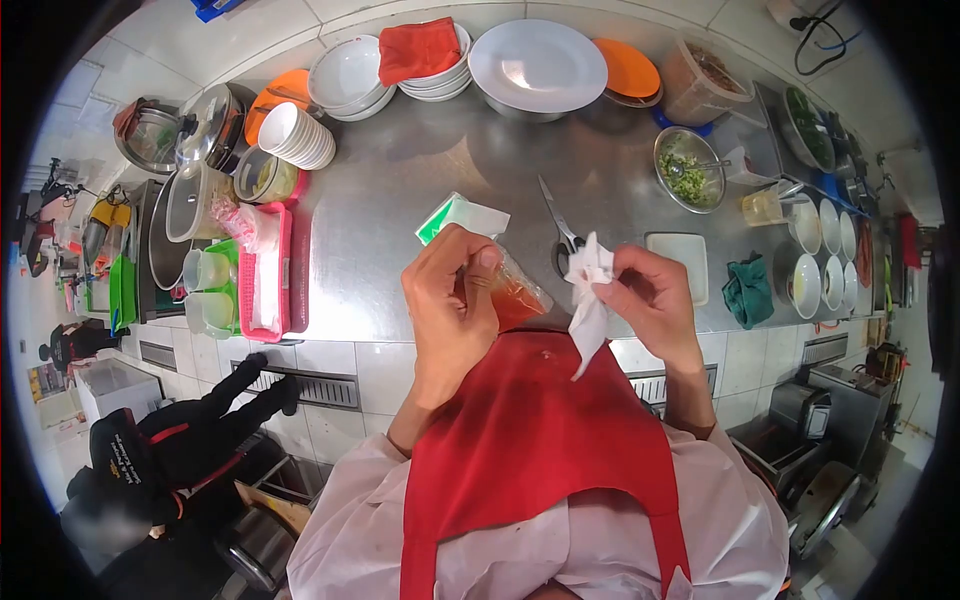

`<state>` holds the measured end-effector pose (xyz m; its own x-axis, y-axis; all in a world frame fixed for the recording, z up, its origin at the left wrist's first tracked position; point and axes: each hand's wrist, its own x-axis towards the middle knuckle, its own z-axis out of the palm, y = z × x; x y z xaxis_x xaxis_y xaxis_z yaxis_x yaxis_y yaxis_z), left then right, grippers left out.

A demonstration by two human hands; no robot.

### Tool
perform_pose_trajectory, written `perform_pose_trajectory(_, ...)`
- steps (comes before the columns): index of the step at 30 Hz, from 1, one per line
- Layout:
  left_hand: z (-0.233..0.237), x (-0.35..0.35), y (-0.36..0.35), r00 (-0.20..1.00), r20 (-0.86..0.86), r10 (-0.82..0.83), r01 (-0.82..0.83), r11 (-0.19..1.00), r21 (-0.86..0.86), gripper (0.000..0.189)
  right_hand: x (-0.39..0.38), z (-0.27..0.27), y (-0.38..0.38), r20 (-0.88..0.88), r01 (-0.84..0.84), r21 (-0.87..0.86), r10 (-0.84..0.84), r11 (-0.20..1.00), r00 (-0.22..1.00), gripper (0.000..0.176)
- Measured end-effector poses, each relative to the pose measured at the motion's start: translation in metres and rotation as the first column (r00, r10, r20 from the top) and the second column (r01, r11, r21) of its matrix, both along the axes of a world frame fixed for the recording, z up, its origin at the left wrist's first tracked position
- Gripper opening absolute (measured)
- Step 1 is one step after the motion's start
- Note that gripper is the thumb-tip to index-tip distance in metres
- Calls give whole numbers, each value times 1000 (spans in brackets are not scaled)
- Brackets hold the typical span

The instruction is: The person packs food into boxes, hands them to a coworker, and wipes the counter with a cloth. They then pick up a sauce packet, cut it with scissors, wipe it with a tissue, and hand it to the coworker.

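Note:
My right hand (650, 300) pinches a crumpled white tissue (590, 290) that hangs down over the table's front edge. My left hand (452, 300) has its fingers curled together; what they hold, if anything, is hidden. Beside and partly behind it, a clear plastic bag (520, 295) with orange-red contents lies on the steel table (400, 210). A green and white packet (465, 217) lies just beyond my left hand. Between the two hands, black-handled scissors (555, 220) rest with their blades pointing away from me; part of the handles is behind the tissue.
A pink basket (288, 270) and stacked white cups (297, 137) stand left. Plates and a red cloth (420, 50) line the back. At right are a bowl of chopped greens (690, 170), a white tray (690, 258) and a green cloth (748, 290). A co-worker (150, 460) is at lower left.

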<state>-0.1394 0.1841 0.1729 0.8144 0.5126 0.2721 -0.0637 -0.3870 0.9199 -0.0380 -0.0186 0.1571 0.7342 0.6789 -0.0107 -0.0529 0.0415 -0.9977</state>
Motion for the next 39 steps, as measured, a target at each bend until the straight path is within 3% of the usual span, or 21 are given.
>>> perform_pose_trajectory(2,3,0,-3,1000,9,-20,20,1000,7,14,2,12,19,144,-33,68,23,997,989,10)
perform_pose_trajectory(7,11,2,-12,999,0,-49,49,997,66,10,-3,33,57,367,-35,-132,82,991,927,18)
perform_pose_trajectory(10,6,2,-9,999,11,-42,40,990,133,11,-2,30,61,356,-66,-208,138,976,924,20)
perform_pose_trajectory(22,-8,1,-23,994,-12,-106,106,994,-36,9,-20,10,30,339,-53,-202,121,978,933,16)
perform_pose_trajectory(25,-3,2,-19,999,-44,-31,31,999,-18,9,-25,11,22,313,-79,-230,150,970,938,16)
perform_pose_trajectory(31,-9,2,-13,988,-94,-122,99,971,-218,11,-29,10,12,118,-77,-216,104,973,988,14)
perform_pose_trajectory(34,1,0,-9,958,-74,-278,196,818,-541,12,-24,5,6,52,-65,-233,79,970,996,13)
perform_pose_trajectory(36,3,-4,-6,913,-66,-402,267,714,-647,9,-20,9,4,64,-67,-244,85,968,994,14)
perform_pose_trajectory(39,2,-5,-5,888,-91,-450,282,691,-665,8,-11,14,0,152,-64,-265,108,962,982,15)
